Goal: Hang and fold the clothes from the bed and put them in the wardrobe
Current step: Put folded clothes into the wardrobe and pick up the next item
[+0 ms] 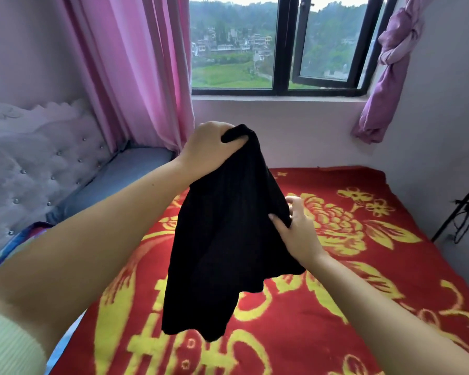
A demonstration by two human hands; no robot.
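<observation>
Black garment (pixel 222 239): held up in the air above the bed (pixel 363 266), hanging free over its red-and-yellow blanket. Left hand (pixel 211 147): grip bunched around the top edge. Right hand (pixel 298 228): thumb and fingers pinching the right side fold, lower down. Window (pixel 279 44) behind.

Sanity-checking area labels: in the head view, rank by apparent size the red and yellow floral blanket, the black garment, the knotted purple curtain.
1. Red and yellow floral blanket, largest.
2. Black garment, gripped by the left hand and pinched by the right hand; nearer the camera, so inflated.
3. Knotted purple curtain, smallest; farther away.
</observation>
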